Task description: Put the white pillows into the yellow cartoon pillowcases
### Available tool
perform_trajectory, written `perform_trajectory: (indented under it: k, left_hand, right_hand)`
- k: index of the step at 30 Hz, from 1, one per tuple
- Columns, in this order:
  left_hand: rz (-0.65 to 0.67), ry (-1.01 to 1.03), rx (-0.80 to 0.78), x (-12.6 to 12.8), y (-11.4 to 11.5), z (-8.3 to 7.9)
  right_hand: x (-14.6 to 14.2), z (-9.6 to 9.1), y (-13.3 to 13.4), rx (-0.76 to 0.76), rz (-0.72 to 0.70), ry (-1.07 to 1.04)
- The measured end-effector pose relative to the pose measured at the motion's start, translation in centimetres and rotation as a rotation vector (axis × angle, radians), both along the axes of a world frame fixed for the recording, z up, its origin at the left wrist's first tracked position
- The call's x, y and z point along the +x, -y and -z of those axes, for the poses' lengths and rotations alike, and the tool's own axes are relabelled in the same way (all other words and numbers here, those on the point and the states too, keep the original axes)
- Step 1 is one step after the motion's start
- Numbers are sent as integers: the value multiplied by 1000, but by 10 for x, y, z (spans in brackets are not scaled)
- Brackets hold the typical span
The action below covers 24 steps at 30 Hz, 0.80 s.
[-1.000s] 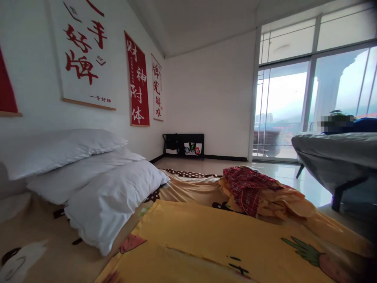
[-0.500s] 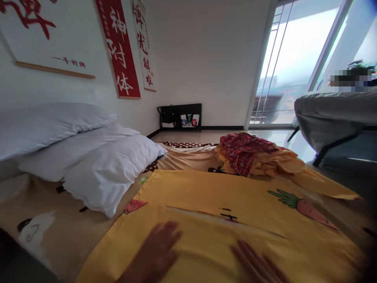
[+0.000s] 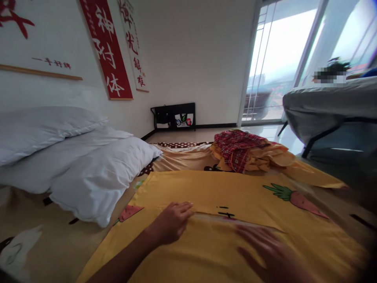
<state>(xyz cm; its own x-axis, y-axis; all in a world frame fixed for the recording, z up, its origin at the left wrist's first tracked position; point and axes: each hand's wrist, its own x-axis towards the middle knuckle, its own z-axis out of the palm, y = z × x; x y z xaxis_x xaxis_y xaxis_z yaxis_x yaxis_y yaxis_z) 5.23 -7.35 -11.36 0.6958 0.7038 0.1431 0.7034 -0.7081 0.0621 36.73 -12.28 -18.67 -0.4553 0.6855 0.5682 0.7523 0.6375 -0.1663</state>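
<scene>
Now both hands (image 3: 172,223) (image 3: 266,247) are over yellow cloth (image 3: 182,188).

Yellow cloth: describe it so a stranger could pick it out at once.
Find the white pillows on the left, then look right to the foreground. The yellow cloth lies spread out there, below the left hand and right hand. Unlike the crumpled, red-plaid-topped heap beyond, it shows carrot prints.
</scene>
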Motion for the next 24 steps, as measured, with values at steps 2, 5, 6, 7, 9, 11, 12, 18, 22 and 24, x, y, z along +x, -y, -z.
perform_trajectory:
  k: [2, 5, 6, 7, 9, 11, 12, 18, 22, 24]
  left_hand:
    - [32, 1, -82, 48, -42, 5]
    - [-53, 64, -74, 82, -84, 34]
    - [-81, 94, -66, 86, -90, 45]
    - [-101, 131, -67, 88, -94, 55]
    - [-113, 211, -95, 87, -94, 70]
    - [-94, 286, -147, 83, -91, 76]
    - [-77, 313, -178, 81, -90, 76]
    - [26, 308, -313, 68, -97, 72]
    - [40, 207, -138, 69, -103, 78]
    - [36, 133, 35, 73, -104, 79]
  right_hand:
    - [-40, -9, -17, -15, -98, 134]
    - [-80, -10, -34, -69, -62, 112]
    - [-84, -7, -36, -90, -51, 80]
    - [-86, -3, -37, -110, -53, 51]
    - [-82, 5, -38, -146, -79, 15]
    - [-78, 16, -40, -166, -67, -15]
    - [-77, 21, -42, -166, -34, -35]
    - [-82, 41, -49, -176, 150, -63]
    - [-81, 37, -51, -194, 104, -36]
    - [-82, 41, -53, -156, 84, -18]
